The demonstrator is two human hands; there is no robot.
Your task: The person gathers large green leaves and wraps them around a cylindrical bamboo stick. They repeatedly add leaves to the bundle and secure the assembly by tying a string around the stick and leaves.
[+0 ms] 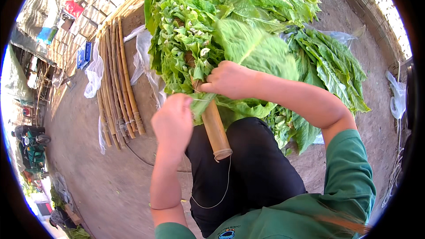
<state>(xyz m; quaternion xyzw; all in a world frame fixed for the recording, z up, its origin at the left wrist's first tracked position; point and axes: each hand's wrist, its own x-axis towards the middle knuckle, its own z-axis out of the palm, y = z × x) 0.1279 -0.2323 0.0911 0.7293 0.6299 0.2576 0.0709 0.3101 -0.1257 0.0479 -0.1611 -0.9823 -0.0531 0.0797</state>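
Note:
A bamboo pole (215,132) runs from between my thighs up under a thick row of green leaves (177,26) strung along it. My left hand (175,121), slightly blurred, is closed in a pinch on a thin string (200,99) just left of the pole. My right hand (226,79) grips a broad leaf (254,48) at its stem end against the pole; the leaf fans out to the upper right, partly blurred. A loop of string hangs from the pole's lower end over my legs. Where the string meets the leaf is hard to make out.
Several bamboo poles (119,79) lie at left beside white plastic sheets (94,75). More loose leaf piles (327,66) lie at right. A blue box (84,54) and a green vehicle (31,148) stand farther left; a white bag (396,93) is at the right edge.

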